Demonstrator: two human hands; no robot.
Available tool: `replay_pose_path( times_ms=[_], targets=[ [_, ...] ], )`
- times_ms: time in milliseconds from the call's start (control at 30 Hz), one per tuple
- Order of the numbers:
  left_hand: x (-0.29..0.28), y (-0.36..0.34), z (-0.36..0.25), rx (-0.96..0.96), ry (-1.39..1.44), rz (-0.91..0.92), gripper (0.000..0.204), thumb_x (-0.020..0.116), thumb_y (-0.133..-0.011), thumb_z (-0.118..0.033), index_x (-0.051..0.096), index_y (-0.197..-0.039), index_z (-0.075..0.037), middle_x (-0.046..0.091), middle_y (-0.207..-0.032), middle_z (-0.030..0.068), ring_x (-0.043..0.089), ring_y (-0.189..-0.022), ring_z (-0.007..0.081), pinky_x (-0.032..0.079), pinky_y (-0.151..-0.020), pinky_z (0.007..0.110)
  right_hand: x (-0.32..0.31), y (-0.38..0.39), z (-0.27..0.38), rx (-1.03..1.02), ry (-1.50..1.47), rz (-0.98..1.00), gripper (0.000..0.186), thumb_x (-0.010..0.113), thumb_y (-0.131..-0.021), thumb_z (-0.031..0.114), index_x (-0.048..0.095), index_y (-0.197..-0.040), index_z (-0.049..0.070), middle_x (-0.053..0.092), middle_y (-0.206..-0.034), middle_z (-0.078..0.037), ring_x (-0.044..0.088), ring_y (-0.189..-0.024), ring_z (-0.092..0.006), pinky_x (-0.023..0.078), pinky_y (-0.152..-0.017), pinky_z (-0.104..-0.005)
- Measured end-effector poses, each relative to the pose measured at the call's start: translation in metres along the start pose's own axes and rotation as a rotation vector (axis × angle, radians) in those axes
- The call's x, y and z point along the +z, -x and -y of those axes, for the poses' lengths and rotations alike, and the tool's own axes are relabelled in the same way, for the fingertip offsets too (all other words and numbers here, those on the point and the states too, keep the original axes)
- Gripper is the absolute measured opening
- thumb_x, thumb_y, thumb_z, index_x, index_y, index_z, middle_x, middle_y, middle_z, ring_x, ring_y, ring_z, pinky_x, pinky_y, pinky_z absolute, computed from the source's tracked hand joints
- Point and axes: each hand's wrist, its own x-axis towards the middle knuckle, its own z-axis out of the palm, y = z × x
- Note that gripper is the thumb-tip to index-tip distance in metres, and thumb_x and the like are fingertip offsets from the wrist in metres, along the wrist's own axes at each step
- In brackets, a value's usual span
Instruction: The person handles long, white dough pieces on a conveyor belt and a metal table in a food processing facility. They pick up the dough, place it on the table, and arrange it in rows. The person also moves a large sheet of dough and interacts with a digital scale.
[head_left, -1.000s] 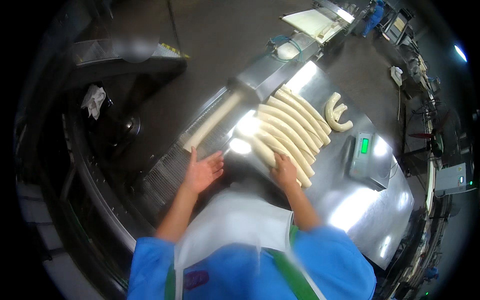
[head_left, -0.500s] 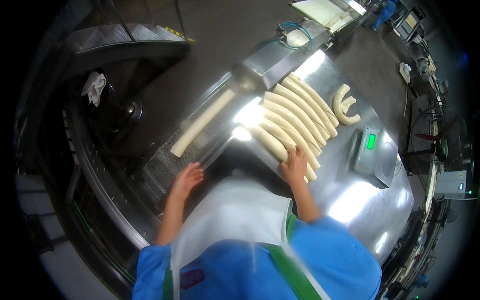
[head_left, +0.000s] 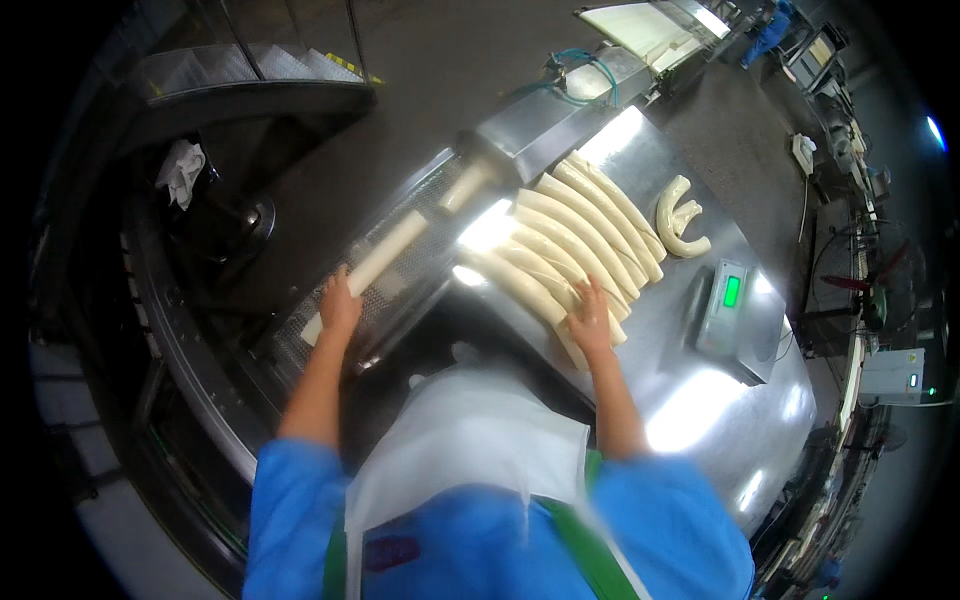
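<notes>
My left hand [head_left: 341,306] is closed over a long pale dough log [head_left: 387,250] lying on the mesh conveyor [head_left: 300,312]. Part of the log's lower end is hidden under the hand. On the steel table [head_left: 655,350], several similar cream-coloured logs [head_left: 560,235] lie side by side in a slanted row. My right hand [head_left: 592,322] rests on the near logs of that row, fingers spread and gripping nothing. A second, shorter-looking piece of dough [head_left: 467,187] shows on the mesh at the metal housing's opening.
Curved dough scraps [head_left: 682,225] and a scale [head_left: 738,318] with a green display lie on the table's right. A metal housing [head_left: 560,120] stands over the conveyor's far end. Metal steps [head_left: 250,65] rise at far left. A person in blue [head_left: 768,38] is far off.
My left hand has moved forward onto the log on the conveyor. That log has slid nearer, and another piece has emerged behind it. My right hand stays on the row.
</notes>
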Motion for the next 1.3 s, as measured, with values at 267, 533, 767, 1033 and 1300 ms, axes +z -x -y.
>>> replay_pose_path(
  times_ms=[267,533,767,1033,1300],
  targets=[
    [-0.025,0.045,-0.109,-0.461,1.016,0.818,0.051,0.068,-0.062,-0.015,0.054,-0.109,0.000,0.061,-0.095,0.0130,0.060,-0.086,0.0244,0.048,-0.078,0.038,-0.028,-0.007,-0.027,0.204,-0.001,0.190,0.069,0.073,-0.070,0.020,0.046,-0.131,0.004,0.050,-0.131,-0.017,0.046,-0.122,-0.0313,0.037,-0.103,-0.0374],
    [0.077,0.101,-0.244,-0.057,1.632,0.768,0.035,0.059,-0.079,-0.004,0.061,-0.113,-0.005,0.062,-0.111,0.0102,0.056,-0.105,0.0238,0.044,-0.091,0.036,-0.048,-0.028,0.015,0.565,-0.536,0.498,0.050,0.063,-0.075,0.000,0.050,-0.123,-0.003,0.061,-0.112,-0.012,0.059,-0.100,-0.0223,0.047,-0.084,-0.0311],
    [0.142,0.093,-0.205,-0.304,1.748,0.775,0.042,0.060,-0.078,-0.007,0.057,-0.120,-0.004,0.056,-0.120,0.0119,0.051,-0.112,0.0227,0.041,-0.095,0.037,-0.021,-0.056,0.032,0.536,-0.637,0.827,0.053,0.059,-0.080,0.018,0.047,-0.125,-0.006,0.058,-0.113,-0.016,0.056,-0.102,-0.0272,0.044,-0.089,-0.0369],
    [0.142,0.094,-0.121,-0.011,2.065,0.355,0.052,0.064,-0.072,-0.002,0.053,-0.123,-0.005,0.056,-0.121,0.0138,0.051,-0.115,0.0261,0.039,-0.101,0.039,0.079,-0.103,0.047,0.469,-0.731,1.022,0.056,0.054,-0.085,0.027,0.041,-0.132,-0.002,0.054,-0.120,-0.016,0.054,-0.108,-0.0292,0.044,-0.091,-0.0386],
    [-0.158,0.204,-0.030,-0.318,2.516,-0.223,0.046,0.069,-0.073,-0.008,0.053,-0.115,0.003,0.061,-0.104,0.0130,0.060,-0.099,0.0261,0.047,-0.095,0.042,0.046,-0.061,0.415,0.040,-0.499,1.277,0.057,0.054,-0.085,0.028,0.042,-0.132,-0.001,0.054,-0.122,-0.015,0.054,-0.108,-0.0287,0.043,-0.092,-0.0373]
  ],
)
